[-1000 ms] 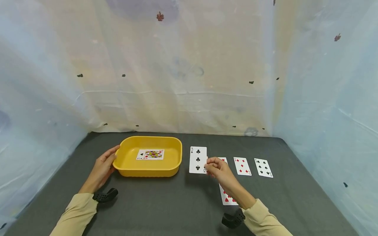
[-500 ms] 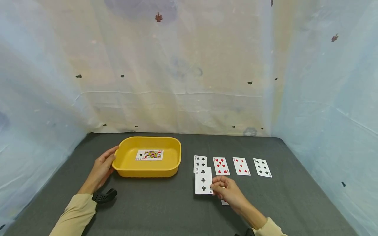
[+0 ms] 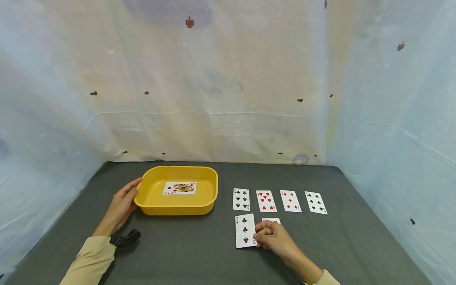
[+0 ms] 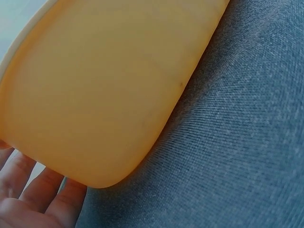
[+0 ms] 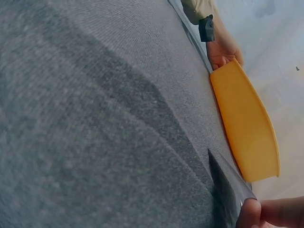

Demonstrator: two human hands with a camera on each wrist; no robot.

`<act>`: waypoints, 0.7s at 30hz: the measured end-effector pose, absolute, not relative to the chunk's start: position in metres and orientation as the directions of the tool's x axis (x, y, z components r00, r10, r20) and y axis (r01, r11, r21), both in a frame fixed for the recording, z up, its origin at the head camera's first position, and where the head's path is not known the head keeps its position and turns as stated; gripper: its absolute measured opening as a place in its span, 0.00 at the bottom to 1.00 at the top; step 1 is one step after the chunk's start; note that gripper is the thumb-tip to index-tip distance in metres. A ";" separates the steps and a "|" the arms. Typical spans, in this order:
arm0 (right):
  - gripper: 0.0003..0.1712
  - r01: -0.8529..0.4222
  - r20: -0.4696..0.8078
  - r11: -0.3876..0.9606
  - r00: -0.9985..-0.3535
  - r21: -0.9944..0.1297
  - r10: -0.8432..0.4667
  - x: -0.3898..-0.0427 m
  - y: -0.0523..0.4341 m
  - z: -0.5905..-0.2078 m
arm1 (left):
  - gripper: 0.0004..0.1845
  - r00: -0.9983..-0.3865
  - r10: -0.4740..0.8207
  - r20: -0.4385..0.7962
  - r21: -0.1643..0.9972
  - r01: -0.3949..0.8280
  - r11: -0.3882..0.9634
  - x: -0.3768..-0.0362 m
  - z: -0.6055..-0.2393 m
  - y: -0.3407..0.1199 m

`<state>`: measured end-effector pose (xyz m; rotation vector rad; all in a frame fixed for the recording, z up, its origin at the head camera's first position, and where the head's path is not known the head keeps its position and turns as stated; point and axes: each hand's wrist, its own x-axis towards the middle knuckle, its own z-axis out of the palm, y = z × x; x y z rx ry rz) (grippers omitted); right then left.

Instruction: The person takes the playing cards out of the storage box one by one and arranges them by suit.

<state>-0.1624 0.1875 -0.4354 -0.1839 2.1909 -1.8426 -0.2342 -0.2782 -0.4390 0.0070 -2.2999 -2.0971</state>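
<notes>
My right hand [image 3: 278, 241] pinches the three of clubs playing card [image 3: 244, 231] by its right edge, low over the table's front half. In the right wrist view the card [image 5: 229, 183] stands tilted, with a dark shadow beneath it. A seven of hearts [image 3: 265, 201] and a six of clubs [image 3: 241, 199] lie face up behind that hand. Another red card [image 3: 271, 221] is mostly hidden by the hand. My left hand [image 3: 119, 206] holds the left end of a yellow tray [image 3: 174, 209]. Inside the tray, a face card [image 3: 184, 188] overlaps a spade card [image 3: 169, 188].
A five of diamonds [image 3: 290, 201] and a six of spades [image 3: 316, 202] continue the row to the right. Dark grey cloth covers the table [image 3: 185, 253]. A pale patterned sheet [image 3: 213, 79] hangs around the back and sides.
My right hand has drawn the three of clubs toward the front edge, away from the row, uncovering the six of clubs and seven of hearts. My left hand has stayed at the tray.
</notes>
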 end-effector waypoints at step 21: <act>0.15 -0.108 0.021 0.388 -0.975 -0.915 -0.221 -0.164 0.183 -0.434 | 0.31 -1.000 -0.025 0.018 0.996 0.015 0.091 -0.233 -0.437 -0.278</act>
